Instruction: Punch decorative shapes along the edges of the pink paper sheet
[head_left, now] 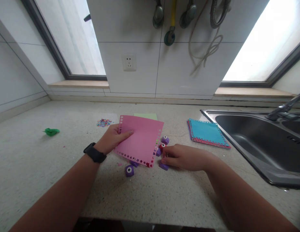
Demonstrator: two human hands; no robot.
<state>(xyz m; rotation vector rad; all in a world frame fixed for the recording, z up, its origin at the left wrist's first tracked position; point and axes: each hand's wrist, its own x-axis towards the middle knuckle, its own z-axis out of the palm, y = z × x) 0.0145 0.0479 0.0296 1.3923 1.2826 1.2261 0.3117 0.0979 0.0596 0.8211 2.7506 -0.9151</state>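
Note:
A pink sheet of paper (140, 138) is in my left hand (113, 138), thumb on top and fingers underneath. Small shapes are punched along its left, bottom and right edges. My right hand (180, 157) has its fingers curled down onto a purple craft punch (163, 165) just right of the sheet. Close by are a red-topped punch (162, 146) and another purple punch (165, 140). In front of the sheet sits a purple punch with a star (129, 170); one more is partly hidden under the paper.
Blue and pink punched sheets (208, 132) lie stacked beside the steel sink (239, 141). Paper confetti (104, 122) forms a pile behind my left hand. A pale green sheet (146, 116) is partly covered, and a crumpled green item (51, 131) lies far left on the counter.

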